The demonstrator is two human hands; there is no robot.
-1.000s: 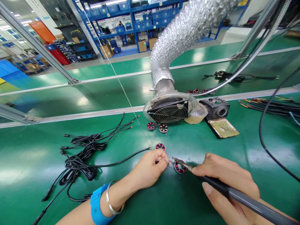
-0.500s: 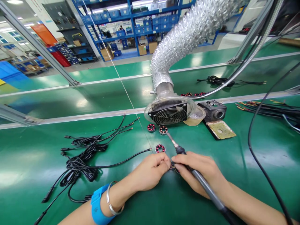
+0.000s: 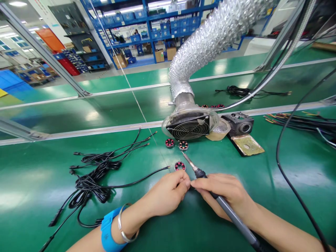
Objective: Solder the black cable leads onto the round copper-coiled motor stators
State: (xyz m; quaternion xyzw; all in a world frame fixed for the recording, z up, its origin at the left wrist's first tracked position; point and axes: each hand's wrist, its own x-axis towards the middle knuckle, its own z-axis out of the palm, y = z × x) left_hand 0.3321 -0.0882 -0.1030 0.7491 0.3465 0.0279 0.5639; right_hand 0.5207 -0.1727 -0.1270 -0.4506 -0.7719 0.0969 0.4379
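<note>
Both hands now meet near the fan hood point(image 3: 189, 126), hiding the small coil ring. Right hand point(image 3: 223, 194) grips the soldering iron point(image 3: 210, 187), tip up. Left hand point(image 3: 168, 193) pinches shut; on what, I cannot tell.

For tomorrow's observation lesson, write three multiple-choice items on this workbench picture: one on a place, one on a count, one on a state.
1. Where does the tangled bundle of black cables lie?
A. left of the hands
B. right of the hands
C. on the fan

2. How many small round red-and-black coil parts show on the green mat between the hands and the fan?
A. one
B. three
C. six

3. The grey soldering iron is
A. lying on the mat
B. hanging
C. gripped in the right hand

Answers: 1 A, it lies beyond the left hand; 2 B, two near the fan, one by the fingers; 3 C, fingers wrap it.
</note>
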